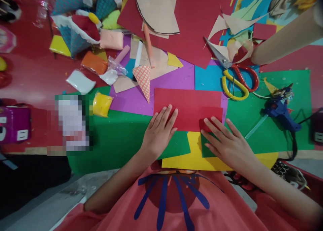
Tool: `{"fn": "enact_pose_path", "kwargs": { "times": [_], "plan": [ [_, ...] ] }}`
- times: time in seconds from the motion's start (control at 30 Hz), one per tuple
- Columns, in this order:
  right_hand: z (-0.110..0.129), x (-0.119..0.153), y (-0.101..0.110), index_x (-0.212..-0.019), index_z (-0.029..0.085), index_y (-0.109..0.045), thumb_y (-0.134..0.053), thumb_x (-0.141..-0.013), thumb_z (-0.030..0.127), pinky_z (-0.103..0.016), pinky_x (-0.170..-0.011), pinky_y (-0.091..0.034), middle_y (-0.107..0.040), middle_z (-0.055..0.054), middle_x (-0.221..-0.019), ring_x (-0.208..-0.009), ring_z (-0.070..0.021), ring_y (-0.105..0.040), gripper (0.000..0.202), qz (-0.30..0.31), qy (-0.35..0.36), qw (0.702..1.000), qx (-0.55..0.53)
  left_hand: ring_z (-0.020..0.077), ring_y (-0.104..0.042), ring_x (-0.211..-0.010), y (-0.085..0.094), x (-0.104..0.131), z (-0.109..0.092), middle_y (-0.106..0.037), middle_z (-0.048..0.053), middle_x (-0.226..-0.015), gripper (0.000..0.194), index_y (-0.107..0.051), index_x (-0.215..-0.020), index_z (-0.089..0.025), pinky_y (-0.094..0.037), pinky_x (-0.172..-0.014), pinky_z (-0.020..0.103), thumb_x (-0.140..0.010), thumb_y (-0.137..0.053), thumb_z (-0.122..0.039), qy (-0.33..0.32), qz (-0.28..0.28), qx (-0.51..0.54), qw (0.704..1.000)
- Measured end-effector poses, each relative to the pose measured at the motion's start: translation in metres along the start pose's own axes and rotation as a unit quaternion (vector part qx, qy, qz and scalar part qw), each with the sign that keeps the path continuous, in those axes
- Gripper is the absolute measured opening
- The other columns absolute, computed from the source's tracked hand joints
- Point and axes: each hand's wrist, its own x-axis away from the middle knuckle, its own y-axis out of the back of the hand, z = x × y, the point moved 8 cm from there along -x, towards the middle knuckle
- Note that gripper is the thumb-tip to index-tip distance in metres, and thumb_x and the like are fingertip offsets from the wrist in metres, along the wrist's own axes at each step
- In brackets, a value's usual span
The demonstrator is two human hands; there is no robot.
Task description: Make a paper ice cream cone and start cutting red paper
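A rectangular piece of red paper (188, 104) lies in front of me, looking folded, with an edge showing near its right end. My left hand (160, 130) rests flat on its lower left corner, fingers stretched out. At its lower right, my right hand (227, 140) lies with fingers spread, the tips on the paper's edge. Neither hand grips anything. Beneath are sheets of green paper (121, 133) and yellow paper (194, 157). A small paper cone (143, 79) with a red lattice pattern lies just beyond the left hand.
Scissors (227, 66) with red and yellow handles lie at the right, near a blue glue gun (284, 111) and a cardboard tube (287, 35). Clay packets (102, 104), decorated blue cones (75, 32) and markers (148, 44) crowd the left. Paper scraps (239, 20) lie at back right.
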Motion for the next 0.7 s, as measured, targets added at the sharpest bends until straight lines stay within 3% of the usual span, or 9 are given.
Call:
{"fn": "enact_pose_path", "kwargs": {
  "times": [0.17, 0.3, 0.5, 0.6, 0.7],
  "plan": [
    [-0.013, 0.020, 0.003, -0.120, 0.014, -0.064, -0.046, -0.099, 0.028, -0.052, -0.108, -0.040, -0.055, -0.013, -0.144, -0.131, -0.0321, -0.053, 0.031, 0.003, -0.023, 0.999, 0.040, 0.0316, -0.032, -0.147, 0.015, 0.018, 0.017, -0.038, 0.025, -0.152, 0.081, -0.001, -0.156, -0.011, -0.038, -0.115, 0.044, -0.096, -0.051, -0.032, 0.018, -0.066, 0.006, 0.998],
    [-0.017, 0.030, 0.001, -0.124, 0.015, -0.061, -0.046, -0.098, 0.027, -0.052, -0.110, -0.038, -0.055, -0.013, -0.143, -0.133, -0.0328, -0.051, 0.032, 0.009, -0.029, 0.998, 0.052, 0.0337, -0.020, -0.151, 0.019, 0.033, 0.035, -0.029, 0.025, -0.157, 0.080, 0.001, -0.157, -0.014, -0.032, -0.119, 0.053, -0.096, -0.050, -0.032, 0.073, -0.086, 0.010, 0.994],
    [-0.013, 0.037, -0.001, -0.126, 0.010, -0.059, -0.052, -0.096, 0.026, -0.054, -0.104, -0.046, -0.056, -0.020, -0.140, -0.133, -0.0364, -0.051, 0.035, 0.013, -0.048, 0.998, 0.045, 0.0342, -0.007, -0.153, 0.017, 0.042, 0.051, -0.016, 0.023, -0.162, 0.078, 0.001, -0.157, -0.017, -0.021, -0.121, 0.060, -0.098, -0.046, -0.036, 0.129, -0.089, 0.054, 0.986],
    [-0.016, 0.040, -0.005, -0.127, 0.010, -0.059, -0.055, -0.093, 0.023, -0.054, -0.102, -0.049, -0.052, -0.025, -0.142, -0.136, -0.0384, -0.047, 0.036, 0.002, -0.064, 0.998, 0.007, 0.0349, -0.007, -0.153, 0.017, 0.043, 0.053, -0.014, 0.022, -0.162, 0.075, -0.003, -0.157, -0.018, -0.022, -0.121, 0.060, -0.098, -0.046, -0.033, 0.129, -0.084, 0.048, 0.987],
    [-0.021, 0.042, -0.007, -0.121, 0.013, -0.063, -0.057, -0.091, 0.018, -0.051, -0.103, -0.050, -0.055, -0.023, -0.140, -0.136, -0.0355, -0.049, 0.030, -0.039, -0.085, 0.992, -0.079, 0.0346, -0.008, -0.153, 0.019, 0.042, 0.051, -0.012, 0.016, -0.164, 0.063, -0.022, -0.155, -0.023, -0.025, -0.121, 0.056, -0.097, -0.048, -0.027, 0.104, -0.079, 0.020, 0.991]
  ]
}}
